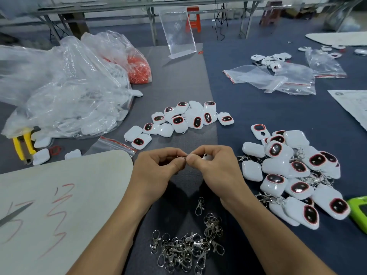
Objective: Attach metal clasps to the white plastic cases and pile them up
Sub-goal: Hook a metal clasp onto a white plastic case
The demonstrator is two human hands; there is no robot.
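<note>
My left hand [158,165] and my right hand [214,165] meet above the dark table, fingertips together. Between them they pinch a small metal clasp [183,156]. A white plastic case [206,156] peeks out behind my right hand's fingers, mostly hidden. Loose metal clasps [186,249] lie in a heap near the front edge between my forearms. Several white cases with clasps on them are piled at the right [294,175]. Several more white cases lie in a loose group ahead [182,120].
Large clear bags of white cases [65,92] and a bag of red parts [139,70] fill the left. A pale board with red marks [59,195] lies front left, a yellow tool [21,143] beside it. Empty zip bags [274,78], a clear stand [178,32] and a green object [359,213] sit around.
</note>
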